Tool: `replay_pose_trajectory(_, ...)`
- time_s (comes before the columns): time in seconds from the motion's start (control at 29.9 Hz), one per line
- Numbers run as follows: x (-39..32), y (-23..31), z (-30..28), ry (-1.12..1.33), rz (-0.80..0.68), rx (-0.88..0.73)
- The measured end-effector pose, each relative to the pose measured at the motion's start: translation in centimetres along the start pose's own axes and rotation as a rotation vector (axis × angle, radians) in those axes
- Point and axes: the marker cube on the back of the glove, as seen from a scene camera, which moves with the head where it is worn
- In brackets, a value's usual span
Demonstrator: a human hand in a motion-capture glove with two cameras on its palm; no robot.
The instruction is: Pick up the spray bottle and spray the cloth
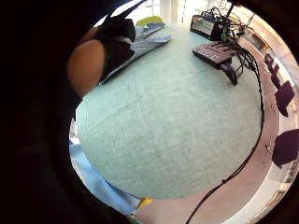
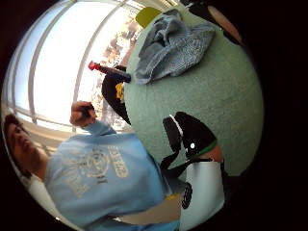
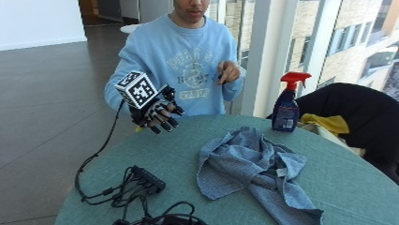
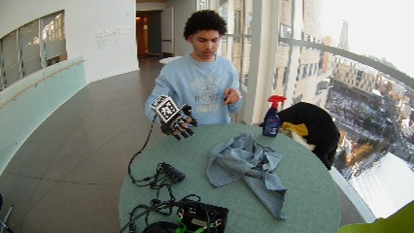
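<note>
Crumpled cloth (image 2: 171, 45) on green table (image 2: 211, 110); spray bottle (image 2: 109, 71) beside it.

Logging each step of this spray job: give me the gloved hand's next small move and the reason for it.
Probably carry the right hand across the table toward the spray bottle. The hand hangs above the table's near edge with fingers relaxed and nothing in it, while the bottle stands upright and untouched at the far edge, past the crumpled cloth. Nothing can be sprayed until the bottle is gripped.
</note>
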Motion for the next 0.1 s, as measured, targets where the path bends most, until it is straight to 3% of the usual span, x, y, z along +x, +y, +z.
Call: replay_pose_trajectory(0.1, -0.05, 0.31, 0.08, 0.004, -0.001, -0.003)
